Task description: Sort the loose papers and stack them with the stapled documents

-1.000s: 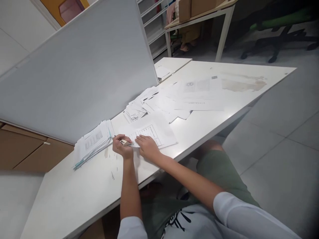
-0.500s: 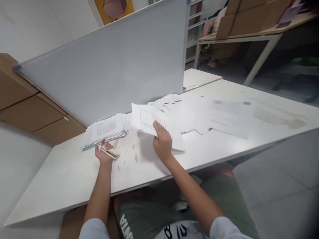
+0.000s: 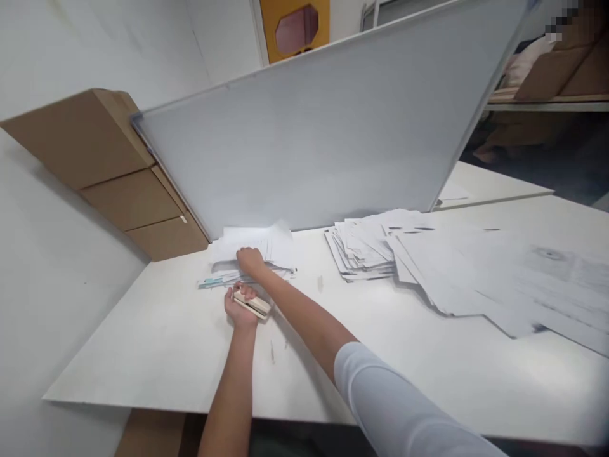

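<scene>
The only containers in view are the brown cardboard boxes [image 3: 114, 165], stacked at the far left against the wall. They are closed, so what is inside them cannot be seen. On the white table [image 3: 157, 362], the left hand [image 3: 240, 311] rests near the person. Its fingers are curled tightly around a small beige stapler [image 3: 253, 305], which lies across the hand and points to the right. Just beyond it, the right hand [image 3: 250, 260] reaches across to the stack of papers [image 3: 269, 244] at the far left of the table, close to the foot of the big grey-white board [image 3: 333, 139] that stands along the far edge. The fingers of this hand are bent, with the knuckles up, and they touch the top sheet of the stack. Whether they pinch a sheet or only press on it, I cannot tell. Some light blue edges [image 3: 212, 283] stick out from the bottom of this stack on its left side. The right arm wears a white sleeve [image 3: 394, 406]. To the right of the stack, and apart from it, lies a second pile of papers [image 3: 364, 249], fanned out and not tidy. Further right, many loose sheets [image 3: 499, 279] are spread flat, overlapping each other, up to the right edge of the view.
</scene>
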A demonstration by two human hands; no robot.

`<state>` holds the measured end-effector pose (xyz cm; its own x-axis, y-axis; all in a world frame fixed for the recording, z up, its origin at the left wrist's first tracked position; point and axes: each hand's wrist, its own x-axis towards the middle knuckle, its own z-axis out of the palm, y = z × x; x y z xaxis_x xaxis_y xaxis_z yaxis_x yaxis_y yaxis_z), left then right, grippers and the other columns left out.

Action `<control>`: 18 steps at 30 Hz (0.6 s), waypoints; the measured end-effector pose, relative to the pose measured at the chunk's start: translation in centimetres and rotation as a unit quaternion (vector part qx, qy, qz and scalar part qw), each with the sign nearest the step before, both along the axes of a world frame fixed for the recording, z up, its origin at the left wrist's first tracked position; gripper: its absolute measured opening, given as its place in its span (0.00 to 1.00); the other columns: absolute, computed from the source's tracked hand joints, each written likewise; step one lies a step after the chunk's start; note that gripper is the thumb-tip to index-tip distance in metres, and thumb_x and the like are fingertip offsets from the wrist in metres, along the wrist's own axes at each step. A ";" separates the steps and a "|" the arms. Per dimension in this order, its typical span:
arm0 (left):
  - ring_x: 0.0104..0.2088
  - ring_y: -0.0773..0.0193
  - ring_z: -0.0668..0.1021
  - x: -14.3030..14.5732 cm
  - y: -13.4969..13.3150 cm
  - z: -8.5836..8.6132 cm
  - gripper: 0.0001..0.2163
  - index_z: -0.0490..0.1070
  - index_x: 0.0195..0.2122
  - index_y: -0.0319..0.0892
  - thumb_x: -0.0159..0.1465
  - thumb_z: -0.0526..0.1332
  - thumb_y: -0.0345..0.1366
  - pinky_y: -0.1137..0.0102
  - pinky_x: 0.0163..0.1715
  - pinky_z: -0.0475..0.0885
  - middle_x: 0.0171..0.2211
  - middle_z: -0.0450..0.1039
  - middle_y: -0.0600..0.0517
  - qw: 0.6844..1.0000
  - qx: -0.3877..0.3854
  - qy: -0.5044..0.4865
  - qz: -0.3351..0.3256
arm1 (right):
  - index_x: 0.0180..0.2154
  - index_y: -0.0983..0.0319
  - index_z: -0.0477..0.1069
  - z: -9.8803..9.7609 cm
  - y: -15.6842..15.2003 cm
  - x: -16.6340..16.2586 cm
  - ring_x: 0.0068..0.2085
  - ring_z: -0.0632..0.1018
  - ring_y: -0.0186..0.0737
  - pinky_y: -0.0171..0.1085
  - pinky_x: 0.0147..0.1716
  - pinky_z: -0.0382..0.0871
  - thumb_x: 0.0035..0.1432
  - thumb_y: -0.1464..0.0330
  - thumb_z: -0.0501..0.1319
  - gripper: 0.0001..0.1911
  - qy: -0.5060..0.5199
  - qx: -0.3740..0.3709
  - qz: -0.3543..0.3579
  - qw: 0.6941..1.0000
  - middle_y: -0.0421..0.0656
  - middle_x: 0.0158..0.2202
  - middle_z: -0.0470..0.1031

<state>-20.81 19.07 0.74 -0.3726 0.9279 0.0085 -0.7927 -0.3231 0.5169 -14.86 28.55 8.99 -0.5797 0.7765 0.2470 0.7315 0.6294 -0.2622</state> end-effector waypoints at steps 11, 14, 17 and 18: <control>0.16 0.73 0.62 1.2 -0.3 0.1 0.13 0.69 0.25 0.39 0.60 0.55 0.42 0.75 0.19 0.61 0.18 0.56 0.56 0.998 -0.028 -0.051 0.008 | 0.46 0.65 0.71 -5.1 1.9 -4.5 0.49 0.75 0.44 0.41 0.45 0.67 0.69 0.67 0.46 0.17 -0.077 0.001 0.066 0.995 0.52 0.47 0.75; 0.17 0.72 0.63 1.3 -0.3 0.3 0.13 0.69 0.26 0.39 0.61 0.54 0.42 0.74 0.20 0.61 0.18 0.56 0.56 0.998 -0.040 -0.054 0.005 | 0.45 0.66 0.71 -5.4 1.8 -3.9 0.44 0.77 0.44 0.39 0.40 0.68 0.67 0.72 0.48 0.14 -0.077 0.011 0.079 0.994 0.52 0.44 0.76; 0.18 0.71 0.64 1.3 -0.2 0.3 0.14 0.68 0.26 0.39 0.62 0.53 0.43 0.73 0.21 0.62 0.19 0.57 0.55 0.998 -0.037 -0.050 0.028 | 0.47 0.68 0.69 -5.6 1.3 -3.0 0.46 0.77 0.46 0.39 0.39 0.69 0.65 0.76 0.48 0.15 -0.062 0.036 0.092 0.993 0.53 0.47 0.74; 0.18 0.71 0.64 1.2 -0.2 0.3 0.14 0.68 0.26 0.39 0.62 0.52 0.43 0.73 0.21 0.62 0.19 0.57 0.55 0.998 -0.036 -0.049 0.034 | 0.48 0.68 0.68 -5.8 1.1 -2.7 0.47 0.76 0.46 0.38 0.40 0.69 0.65 0.76 0.47 0.15 -0.057 0.042 0.096 0.993 0.53 0.48 0.74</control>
<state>-19.56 18.89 0.99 -0.4311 0.8970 -0.0978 -0.8181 -0.3428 0.4617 -17.59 29.64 3.23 -0.7435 0.6277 0.2306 0.6173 0.7768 -0.1243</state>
